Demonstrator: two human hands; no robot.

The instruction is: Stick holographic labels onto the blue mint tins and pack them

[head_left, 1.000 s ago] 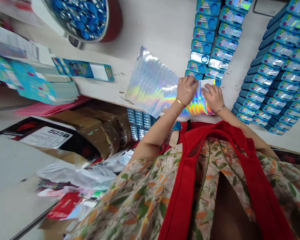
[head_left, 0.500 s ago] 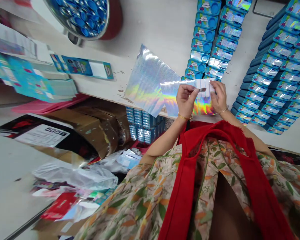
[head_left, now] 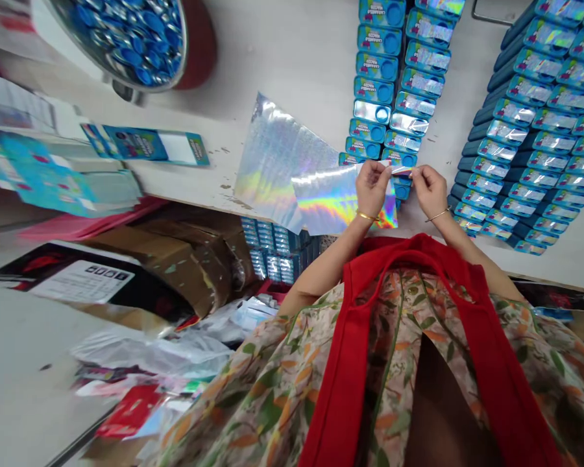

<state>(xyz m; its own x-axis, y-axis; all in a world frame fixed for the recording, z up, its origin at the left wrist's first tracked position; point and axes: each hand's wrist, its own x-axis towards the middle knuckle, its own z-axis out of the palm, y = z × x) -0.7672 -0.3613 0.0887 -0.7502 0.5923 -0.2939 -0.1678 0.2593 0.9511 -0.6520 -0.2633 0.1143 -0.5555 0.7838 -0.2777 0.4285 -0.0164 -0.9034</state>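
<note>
Pinched between two bare hands, a thin strip [head_left: 401,171] spans the small gap over the right end of the nearer holographic sheet [head_left: 326,201], at the worktable's [head_left: 292,71] front edge. The left hand [head_left: 372,185] closes thumb and fingers on one end, its wrist above the sheet; the right hand [head_left: 429,189] takes the other in an equally narrow fingertip hold. The strip looks nearly weightless and pliant, likely to curl or crease and perhaps to cling if its back is sticky, so the extreme ends or edges seem the best places to grasp it. The sheets look light, smooth and a little slippery, easily bent, and are probably best lifted by a corner. The count: one strip and two sheets, the nearer overlapping the farther sheet [head_left: 282,152]; two bracelets, one on each wrist; one red pot [head_left: 197,45] of blue-and-silver caps [head_left: 131,45], too many to number. Just beyond the hands, blue tins stand in two rows, the left row [head_left: 376,66] and right row [head_left: 422,82] each showing at least seven; the tin block [head_left: 516,111] farther right is too dense to count surely.
</note>
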